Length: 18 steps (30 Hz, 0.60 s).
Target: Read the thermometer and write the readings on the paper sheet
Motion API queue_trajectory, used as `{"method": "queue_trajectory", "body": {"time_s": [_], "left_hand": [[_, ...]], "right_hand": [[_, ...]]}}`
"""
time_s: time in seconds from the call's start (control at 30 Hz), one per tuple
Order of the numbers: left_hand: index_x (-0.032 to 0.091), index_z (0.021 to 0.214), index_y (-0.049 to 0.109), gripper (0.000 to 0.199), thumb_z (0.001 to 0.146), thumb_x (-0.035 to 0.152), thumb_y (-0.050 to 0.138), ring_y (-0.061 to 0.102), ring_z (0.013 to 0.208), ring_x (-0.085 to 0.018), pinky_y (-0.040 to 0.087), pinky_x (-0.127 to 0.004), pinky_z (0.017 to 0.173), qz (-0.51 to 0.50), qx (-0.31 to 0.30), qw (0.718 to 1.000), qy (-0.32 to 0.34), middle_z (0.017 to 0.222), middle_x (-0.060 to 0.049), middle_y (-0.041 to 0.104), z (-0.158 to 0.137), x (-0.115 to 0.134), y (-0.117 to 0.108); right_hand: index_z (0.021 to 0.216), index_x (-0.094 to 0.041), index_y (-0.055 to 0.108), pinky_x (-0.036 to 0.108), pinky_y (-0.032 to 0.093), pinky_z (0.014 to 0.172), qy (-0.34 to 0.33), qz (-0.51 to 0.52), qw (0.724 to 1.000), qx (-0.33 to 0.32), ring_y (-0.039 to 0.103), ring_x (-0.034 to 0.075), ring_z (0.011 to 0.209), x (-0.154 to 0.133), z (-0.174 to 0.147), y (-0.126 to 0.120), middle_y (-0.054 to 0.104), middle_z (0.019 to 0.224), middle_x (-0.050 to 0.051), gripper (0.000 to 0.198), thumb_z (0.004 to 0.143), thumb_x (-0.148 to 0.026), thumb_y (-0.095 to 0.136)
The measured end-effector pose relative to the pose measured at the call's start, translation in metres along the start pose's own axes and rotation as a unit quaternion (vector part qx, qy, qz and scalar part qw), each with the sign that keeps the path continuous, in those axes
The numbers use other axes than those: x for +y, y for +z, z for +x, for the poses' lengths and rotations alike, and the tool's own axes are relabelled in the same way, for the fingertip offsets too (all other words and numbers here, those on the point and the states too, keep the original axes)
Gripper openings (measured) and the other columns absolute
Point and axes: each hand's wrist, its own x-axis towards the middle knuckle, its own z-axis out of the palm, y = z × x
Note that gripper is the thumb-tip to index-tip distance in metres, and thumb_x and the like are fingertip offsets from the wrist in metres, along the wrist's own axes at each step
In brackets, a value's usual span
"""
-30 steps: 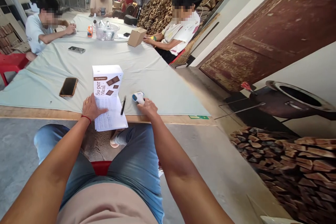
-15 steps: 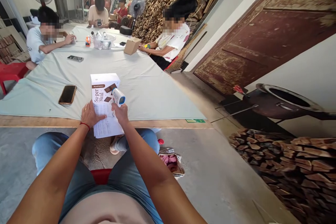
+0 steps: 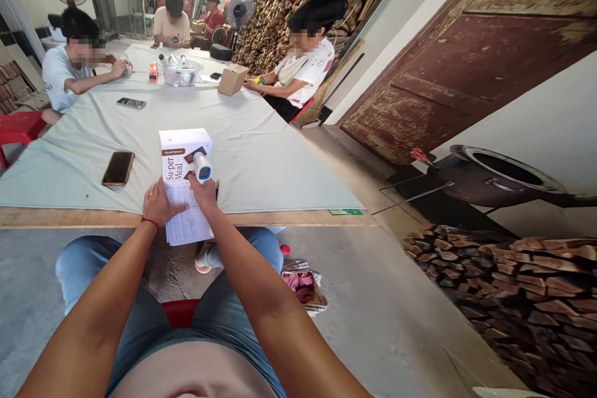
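Observation:
In my right hand (image 3: 204, 191) is a white-and-blue infrared thermometer (image 3: 202, 166) with a small dark display. It is over a white box (image 3: 170, 142) printed "NutriMotion Super Meal" on the near part of the table. Sheets of handwritten paper (image 3: 186, 224) lie against the lower part of the box and reach past the table's front edge. My left hand (image 3: 158, 202) grips the left side of the sheets, thumb stretched across them and fingers along the box's edge. A dark pen (image 3: 217, 188) shows partly beside my right hand.
A phone (image 3: 118, 168) lies left of the box, another phone (image 3: 131, 102) farther off. A clear basin (image 3: 181, 74) of bottles and a cardboard box (image 3: 232, 79) stand farther back. Several people sit around the cloth-covered table (image 3: 261, 161). Firewood (image 3: 522, 286) is stacked at right.
My right hand has shifted left and slightly up with the thermometer, now more over the box's printed picture. The pen beside it has come into view. My left hand stays put.

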Motion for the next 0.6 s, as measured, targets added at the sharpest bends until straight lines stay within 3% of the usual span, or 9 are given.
{"method": "queue_trajectory", "body": {"time_s": [0.3, 0.6], "left_hand": [[0.01, 0.154, 0.024, 0.115, 0.068, 0.058, 0.083, 0.038, 0.15, -0.04, 0.027, -0.054, 0.124, 0.004, -0.005, 1.0, -0.002, 0.156, -0.028, 0.044, -0.001, 0.002, -0.003], [0.013, 0.153, 0.025, 0.111, 0.069, 0.057, 0.082, 0.04, 0.148, -0.039, 0.029, -0.053, 0.123, 0.009, 0.008, 1.0, 0.012, 0.154, -0.025, 0.047, 0.0, 0.002, -0.004]], "right_hand": [[0.076, -0.025, 0.06, 0.033, 0.053, 0.076, 0.006, -0.005, 1.0, 0.0, 0.066, 0.023, 0.08, -0.007, 0.0, -0.004, 0.066, 0.068, -0.001, 0.02, 0.075, -0.045, 0.063], [0.076, -0.025, 0.06, 0.03, 0.048, 0.065, 0.037, 0.019, 0.999, -0.03, 0.059, 0.018, 0.07, -0.027, -0.012, -0.015, 0.06, 0.063, -0.004, 0.018, 0.072, -0.041, 0.066]]}}
